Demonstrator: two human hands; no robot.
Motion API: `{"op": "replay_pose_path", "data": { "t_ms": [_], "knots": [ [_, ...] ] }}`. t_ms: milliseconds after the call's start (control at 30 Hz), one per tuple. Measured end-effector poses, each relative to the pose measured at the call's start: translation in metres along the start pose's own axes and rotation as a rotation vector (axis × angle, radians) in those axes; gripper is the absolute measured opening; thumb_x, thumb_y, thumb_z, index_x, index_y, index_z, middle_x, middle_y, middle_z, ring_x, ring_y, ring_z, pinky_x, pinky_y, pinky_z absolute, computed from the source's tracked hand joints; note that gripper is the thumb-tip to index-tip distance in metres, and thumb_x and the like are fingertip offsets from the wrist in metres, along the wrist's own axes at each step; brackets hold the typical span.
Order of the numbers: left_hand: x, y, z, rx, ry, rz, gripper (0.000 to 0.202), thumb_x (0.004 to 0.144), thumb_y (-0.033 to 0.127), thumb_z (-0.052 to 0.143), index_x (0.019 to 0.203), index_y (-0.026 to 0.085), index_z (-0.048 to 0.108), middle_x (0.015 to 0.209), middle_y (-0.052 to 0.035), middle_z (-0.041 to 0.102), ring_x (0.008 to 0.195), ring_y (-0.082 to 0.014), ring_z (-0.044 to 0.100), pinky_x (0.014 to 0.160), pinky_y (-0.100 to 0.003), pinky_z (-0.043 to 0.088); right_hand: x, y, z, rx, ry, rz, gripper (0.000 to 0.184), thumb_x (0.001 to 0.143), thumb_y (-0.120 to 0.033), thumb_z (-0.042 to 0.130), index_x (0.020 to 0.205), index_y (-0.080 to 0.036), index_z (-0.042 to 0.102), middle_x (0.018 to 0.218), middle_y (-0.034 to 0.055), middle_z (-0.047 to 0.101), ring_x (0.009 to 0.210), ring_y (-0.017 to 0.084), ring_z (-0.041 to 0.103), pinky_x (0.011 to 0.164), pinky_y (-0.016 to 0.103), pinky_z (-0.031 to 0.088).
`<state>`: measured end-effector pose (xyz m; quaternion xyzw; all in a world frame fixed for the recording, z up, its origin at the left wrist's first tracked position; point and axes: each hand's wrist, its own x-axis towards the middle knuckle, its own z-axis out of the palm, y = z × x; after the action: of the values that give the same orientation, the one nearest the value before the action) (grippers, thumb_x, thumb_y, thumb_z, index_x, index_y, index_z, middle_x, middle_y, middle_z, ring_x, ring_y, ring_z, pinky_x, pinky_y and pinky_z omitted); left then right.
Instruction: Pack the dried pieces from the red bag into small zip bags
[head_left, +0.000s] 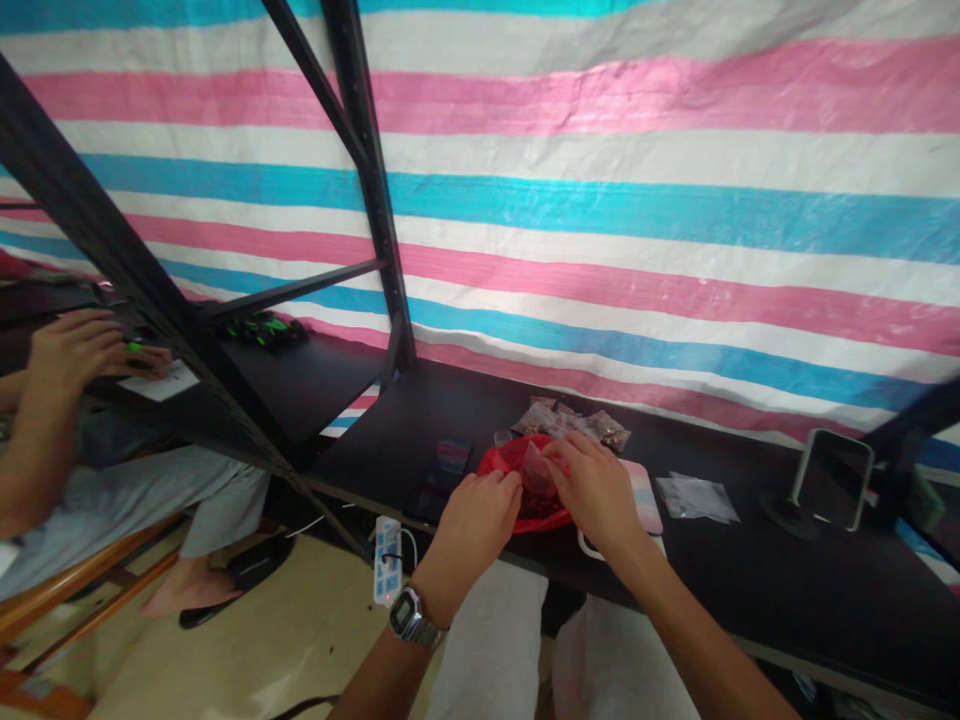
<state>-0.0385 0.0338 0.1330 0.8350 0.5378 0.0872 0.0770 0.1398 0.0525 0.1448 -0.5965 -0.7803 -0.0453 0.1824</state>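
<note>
A red plastic bag (pixel 541 522) lies spread open near the front edge of the black table, with small dark brown pieces inside. At its left side my left hand (pixel 481 512) has its fingers closed on the rim; the fingertips are partly hidden. My right hand (pixel 592 485) pinches a small clear plastic bag (pixel 534 464) above the red one. Behind them sit several filled clear packets (pixel 606 428) with brown contents. A small clear cup (pixel 502 437) stands just left of these. Partly under my right hand is a pale pink and white flat device (pixel 645 497).
Flat clear bags (pixel 697 497) lie to the right, near a phone on a stand (pixel 832 480). A dark phone-like object (pixel 453 458) is at left. Below hangs a power strip (pixel 388 560). Black shelf posts (pixel 375 200) separate a neighbouring person's hand (pixel 75 350) and a green-black toy car (pixel 262 328).
</note>
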Motion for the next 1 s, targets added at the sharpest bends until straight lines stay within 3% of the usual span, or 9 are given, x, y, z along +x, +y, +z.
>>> {"op": "replay_pose_path", "data": {
  "t_ms": [233, 367, 467, 567, 700, 867, 1000],
  "knots": [
    [-0.001, 0.004, 0.000, -0.007, 0.002, -0.009, 0.028, 0.110, 0.018, 0.043, 0.111, 0.021, 0.071, 0.110, -0.0078, 0.080, 0.103, -0.0279, 0.078, 0.091, -0.040, 0.055, -0.007, 0.007, 0.015, 0.042, 0.081, -0.026, 0.012, 0.104, -0.024, 0.067, 0.102, -0.025, 0.078, 0.104, 0.0057, 0.079, 0.096, 0.025, 0.073, 0.083, 0.035, 0.050],
    [0.004, 0.007, 0.001, -0.137, 0.050, -0.123, 0.026, 0.111, 0.023, 0.043, 0.113, 0.023, 0.069, 0.112, -0.0068, 0.081, 0.101, -0.0282, 0.079, 0.085, -0.037, 0.055, -0.012, 0.013, 0.018, 0.093, 0.145, -0.081, 0.012, 0.105, -0.023, 0.066, 0.102, -0.025, 0.078, 0.102, 0.0044, 0.079, 0.092, 0.023, 0.073, 0.081, 0.033, 0.050],
    [0.011, 0.006, 0.002, -0.261, 0.101, -0.212, 0.023, 0.110, 0.027, 0.049, 0.124, 0.021, 0.066, 0.108, -0.0086, 0.081, 0.102, -0.0291, 0.079, 0.083, -0.036, 0.056, -0.014, 0.017, 0.017, 0.139, 0.137, -0.125, 0.012, 0.104, -0.021, 0.067, 0.104, -0.026, 0.078, 0.104, 0.0037, 0.079, 0.091, 0.023, 0.074, 0.081, 0.032, 0.051],
    [0.019, 0.004, 0.004, -0.386, 0.128, -0.166, 0.031, 0.107, 0.027, 0.055, 0.136, 0.022, 0.062, 0.118, -0.0092, 0.080, 0.107, -0.0271, 0.078, 0.090, -0.036, 0.056, -0.015, 0.020, 0.016, 0.226, 0.137, -0.112, 0.013, 0.104, -0.019, 0.066, 0.105, -0.025, 0.077, 0.105, 0.0033, 0.078, 0.091, 0.022, 0.074, 0.080, 0.031, 0.053],
    [0.025, 0.001, 0.010, -0.463, 0.152, -0.101, 0.022, 0.105, 0.024, 0.054, 0.118, 0.024, 0.072, 0.114, -0.0067, 0.081, 0.102, -0.0250, 0.078, 0.089, -0.034, 0.055, -0.016, 0.023, 0.019, 0.409, 0.165, -0.058, 0.015, 0.105, -0.018, 0.063, 0.103, -0.025, 0.076, 0.104, 0.0031, 0.077, 0.091, 0.020, 0.074, 0.081, 0.030, 0.055],
    [0.029, -0.006, 0.020, -0.515, 0.189, -0.094, 0.027, 0.105, 0.027, 0.052, 0.123, 0.025, 0.073, 0.115, -0.0075, 0.082, 0.102, -0.0259, 0.078, 0.091, -0.036, 0.056, -0.014, 0.025, 0.022, 0.573, 0.147, -0.065, 0.018, 0.103, -0.015, 0.061, 0.101, -0.024, 0.076, 0.105, 0.0058, 0.075, 0.095, 0.022, 0.073, 0.088, 0.033, 0.056],
    [0.029, -0.011, 0.024, -0.625, 0.201, -0.084, 0.025, 0.104, 0.026, 0.053, 0.110, 0.025, 0.078, 0.118, -0.0051, 0.083, 0.108, -0.0242, 0.077, 0.102, -0.035, 0.054, -0.012, 0.023, 0.025, 0.662, 0.137, -0.020, 0.026, 0.100, -0.015, 0.061, 0.119, -0.025, 0.075, 0.115, 0.0074, 0.075, 0.105, 0.023, 0.072, 0.097, 0.036, 0.056]
  ]
}}
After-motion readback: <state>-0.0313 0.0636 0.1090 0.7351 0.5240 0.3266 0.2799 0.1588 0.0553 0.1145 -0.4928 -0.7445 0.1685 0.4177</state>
